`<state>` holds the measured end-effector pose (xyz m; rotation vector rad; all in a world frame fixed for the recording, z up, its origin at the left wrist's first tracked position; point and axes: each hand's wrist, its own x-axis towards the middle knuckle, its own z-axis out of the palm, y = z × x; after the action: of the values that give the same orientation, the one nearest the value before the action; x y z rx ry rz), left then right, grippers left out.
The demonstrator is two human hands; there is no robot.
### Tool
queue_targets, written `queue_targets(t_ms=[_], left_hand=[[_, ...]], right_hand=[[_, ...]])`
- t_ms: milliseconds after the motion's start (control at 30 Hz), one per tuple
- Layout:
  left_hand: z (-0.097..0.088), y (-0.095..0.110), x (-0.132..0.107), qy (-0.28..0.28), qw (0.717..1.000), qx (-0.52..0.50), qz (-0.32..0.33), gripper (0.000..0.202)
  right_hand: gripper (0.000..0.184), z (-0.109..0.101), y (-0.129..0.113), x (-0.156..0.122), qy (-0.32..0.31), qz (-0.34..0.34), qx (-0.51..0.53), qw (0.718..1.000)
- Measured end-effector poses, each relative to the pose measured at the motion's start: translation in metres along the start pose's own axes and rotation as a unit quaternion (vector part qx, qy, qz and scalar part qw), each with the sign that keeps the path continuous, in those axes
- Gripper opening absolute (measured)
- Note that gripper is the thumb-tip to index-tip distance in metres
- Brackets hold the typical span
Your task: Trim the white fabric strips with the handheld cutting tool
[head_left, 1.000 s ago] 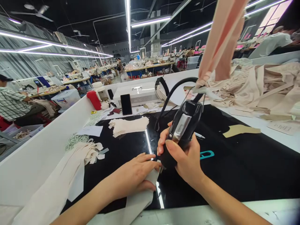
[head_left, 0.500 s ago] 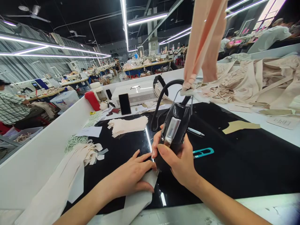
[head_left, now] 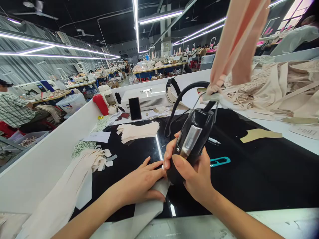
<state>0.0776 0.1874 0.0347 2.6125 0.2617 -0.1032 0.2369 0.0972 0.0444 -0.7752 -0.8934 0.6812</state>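
Observation:
My right hand [head_left: 196, 179] is wrapped round a black corded hand tool [head_left: 190, 136] with a silver lever on its side, the thumb lying near that lever. The tool leans to the right, and its lower end sits beside the tip of a pale fabric strip [head_left: 149, 210]. Twisted pink cloth bands [head_left: 233, 49] are tied at its top, by the black cable. My left hand [head_left: 139, 182] lies flat on the strip with fingers spread, its fingertips close to the tool. What exactly the tool's working end touches is hidden.
A teal snipper [head_left: 220, 161] and a pen [head_left: 214, 141] lie right of the tool. Stacked pale pieces [head_left: 138, 131], long cream strips [head_left: 62, 186] and green cord [head_left: 83, 147] lie left. A phone [head_left: 135, 108] leans on a white box [head_left: 149, 96]. Beige garments [head_left: 281, 86] are heaped at right.
The tool's upper end and the pink bands have tilted further right in my right hand. My left hand stays flat on the strip. The whole view has shifted slightly.

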Motion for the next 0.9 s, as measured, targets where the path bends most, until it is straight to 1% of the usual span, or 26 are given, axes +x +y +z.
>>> queue_targets(t_ms=[67,133,233,367,500,667,767,833,900], left_hand=[[0.000,0.000,0.001,-0.001,1.000,0.005,-0.006,0.082],[-0.001,-0.001,0.001,-0.001,1.000,0.008,-0.009,0.092],[0.000,-0.003,0.001,0.003,1.000,0.004,0.008,0.098],[0.000,-0.007,0.000,0.013,0.999,-0.004,0.038,0.103],[0.000,-0.007,0.001,0.021,0.998,-0.006,0.051,0.102],[0.001,-0.007,0.003,0.020,0.999,0.002,0.038,0.094],[0.002,-0.008,0.000,0.023,0.998,0.021,0.050,0.096],[0.004,-0.005,-0.007,0.050,0.997,0.042,0.052,0.094],[0.011,0.002,-0.017,0.101,0.992,0.062,0.038,0.080]], right_hand=[[0.040,0.001,0.000,-0.003,0.000,-0.004,-0.011,1.000],[0.038,0.002,0.001,-0.006,0.001,-0.011,-0.034,0.999],[0.034,0.003,0.001,-0.007,-0.003,-0.005,-0.041,0.999],[0.037,0.005,-0.001,-0.008,-0.004,0.009,-0.023,1.000],[0.037,0.006,-0.001,-0.012,-0.010,0.011,-0.008,1.000],[0.029,0.008,-0.001,-0.014,-0.023,0.009,-0.016,1.000],[0.032,0.008,-0.003,-0.012,-0.018,0.006,-0.016,1.000],[0.036,0.007,-0.004,-0.011,-0.020,0.001,-0.003,1.000],[0.038,0.005,-0.006,-0.009,-0.026,-0.006,0.022,0.999]])
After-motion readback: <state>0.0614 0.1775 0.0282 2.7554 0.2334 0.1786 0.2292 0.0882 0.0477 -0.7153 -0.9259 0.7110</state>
